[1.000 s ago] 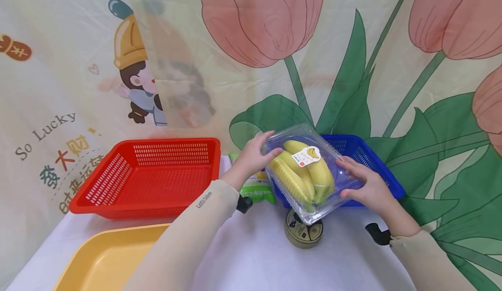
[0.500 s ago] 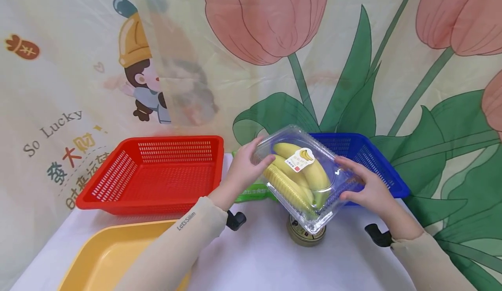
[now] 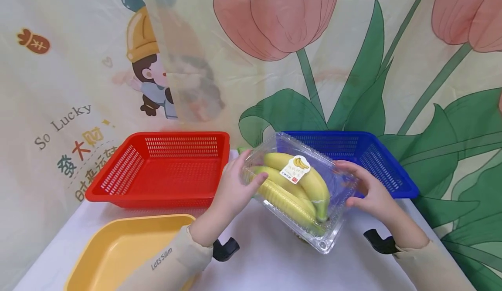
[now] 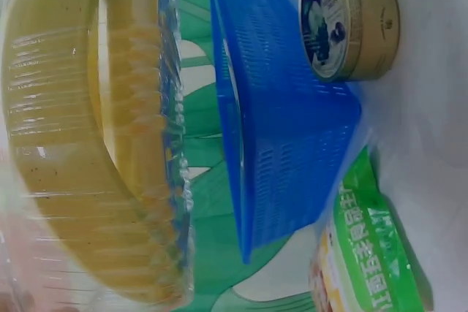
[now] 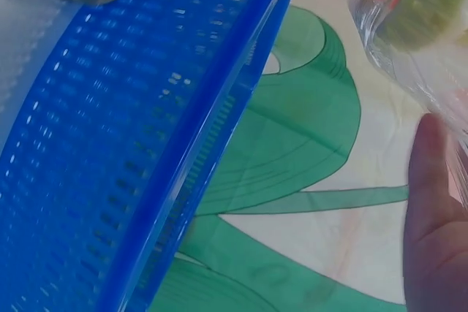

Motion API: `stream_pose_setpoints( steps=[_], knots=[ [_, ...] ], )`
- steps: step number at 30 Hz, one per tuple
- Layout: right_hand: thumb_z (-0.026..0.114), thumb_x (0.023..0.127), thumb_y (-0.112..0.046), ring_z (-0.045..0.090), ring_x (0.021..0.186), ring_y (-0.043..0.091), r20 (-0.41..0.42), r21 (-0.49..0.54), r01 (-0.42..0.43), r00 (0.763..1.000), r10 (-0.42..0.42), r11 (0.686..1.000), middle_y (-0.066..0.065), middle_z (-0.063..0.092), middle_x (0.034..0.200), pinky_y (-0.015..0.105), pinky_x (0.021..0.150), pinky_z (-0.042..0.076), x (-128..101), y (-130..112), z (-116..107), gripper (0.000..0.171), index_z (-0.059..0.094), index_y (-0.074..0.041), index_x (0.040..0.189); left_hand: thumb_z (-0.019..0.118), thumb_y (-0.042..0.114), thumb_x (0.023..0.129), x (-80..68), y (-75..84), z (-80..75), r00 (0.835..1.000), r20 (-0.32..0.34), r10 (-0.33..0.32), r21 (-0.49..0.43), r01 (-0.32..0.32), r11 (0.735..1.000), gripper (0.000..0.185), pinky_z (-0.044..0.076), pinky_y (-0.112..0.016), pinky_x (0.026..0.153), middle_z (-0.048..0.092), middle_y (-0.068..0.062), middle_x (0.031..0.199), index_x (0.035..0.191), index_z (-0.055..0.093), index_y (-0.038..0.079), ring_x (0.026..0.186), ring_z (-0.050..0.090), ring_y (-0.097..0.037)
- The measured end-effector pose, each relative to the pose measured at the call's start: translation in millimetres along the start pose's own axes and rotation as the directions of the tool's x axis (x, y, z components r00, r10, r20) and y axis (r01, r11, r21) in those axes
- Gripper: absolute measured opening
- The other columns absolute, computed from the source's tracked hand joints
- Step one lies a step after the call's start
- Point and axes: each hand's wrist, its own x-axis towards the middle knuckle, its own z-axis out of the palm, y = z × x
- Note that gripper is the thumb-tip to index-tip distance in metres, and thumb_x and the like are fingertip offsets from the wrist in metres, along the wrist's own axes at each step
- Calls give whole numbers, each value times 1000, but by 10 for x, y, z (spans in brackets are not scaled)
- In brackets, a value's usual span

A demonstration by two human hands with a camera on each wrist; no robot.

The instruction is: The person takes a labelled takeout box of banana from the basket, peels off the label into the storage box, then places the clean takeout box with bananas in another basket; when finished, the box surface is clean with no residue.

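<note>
A clear plastic clamshell box (image 3: 270, 145) is held up, tilted, between both hands in the head view. Inside lie several yellow bananas (image 3: 288, 177), with a white label (image 3: 296, 169) over them. My left hand (image 3: 235, 186) grips the box's left side, thumb on the lid. On the opposite side, my right hand (image 3: 370, 195) holds the edge between thumb and fingers. The left wrist view shows the bananas (image 4: 66, 129) close up through ridged plastic. One finger (image 5: 431, 202) of the right hand touches the box at the right of the right wrist view.
Behind the box stands a blue basket (image 3: 400, 169). A red basket (image 3: 157, 204) sits to the left, with a yellow tray (image 3: 113, 247) nearer. A round tin (image 4: 373, 23), mostly hidden below the box in the head view, and a green-and-white packet (image 4: 376, 246) lie near the blue basket.
Both hands have brought the box of bananas down and slightly left, away from over the blue basket. It now covers most of the tin. The head view has shifted a little too.
</note>
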Motion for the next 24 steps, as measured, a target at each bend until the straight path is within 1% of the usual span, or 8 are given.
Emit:
stream_pose_setpoints(
  steps=[5,8,11,14,16,18,20,24],
  knots=[
    [66,80,-39,47,111,3,31,7,-28,999,27,1000,-11,45,133,21,78,51,-18,-15,77,70,39,-5,134,68,41,77,-239,-9,-84,999,-7,-44,-1,44,999,75,43,-55,92,43,-10,137,140,35,14,126,37,-29],
    [64,81,-42,47,111,5,65,39,-5,998,2,999,-10,44,135,22,79,50,-19,-5,101,71,37,-5,135,74,42,70,-394,-5,-124,997,0,-83,3,83,997,87,43,-52,94,39,-10,139,141,32,14,127,34,-27],
    [63,82,-40,46,112,5,110,85,24,993,-33,996,-9,43,136,21,83,48,-24,9,126,72,34,-3,137,78,44,65,-557,-21,-139,995,-19,-102,14,102,995,94,43,-50,95,38,-9,139,141,31,14,128,33,-27],
    [63,83,-38,46,114,3,141,107,25,989,-40,994,-10,43,136,20,85,47,-53,8,175,71,34,-2,137,78,45,64,-729,-53,-136,993,-58,-100,34,102,994,96,41,-51,97,39,-10,138,141,31,13,126,34,-27],
    [63,83,-36,46,114,2,155,107,10,988,-27,994,-11,43,135,19,87,47,-78,14,206,70,34,-1,137,78,44,64,-839,-74,-124,993,-89,-83,37,87,996,96,38,-53,99,39,-10,138,141,31,12,126,35,-28],
    [63,84,-34,45,116,2,169,110,-1,985,-18,994,-11,43,136,19,89,46,-107,19,236,69,33,0,137,77,43,66,-944,-87,-101,991,-106,-85,24,88,996,95,36,-55,99,39,-11,138,141,29,12,126,35,-29],
    [63,85,-31,44,117,2,184,125,4,983,-28,992,-9,42,137,19,90,44,-131,25,266,69,32,2,137,77,40,67,-1041,-103,-71,988,-125,-88,10,90,996,94,35,-56,99,39,-13,137,142,28,11,126,34,-30],
    [61,86,-28,42,121,3,224,162,22,973,-59,987,-7,39,140,19,93,43,-173,36,336,69,29,4,138,80,31,65,-1212,-173,-10,981,-187,-56,32,63,997,93,34,-55,96,42,-17,134,140,30,7,123,35,-33]
  ],
)
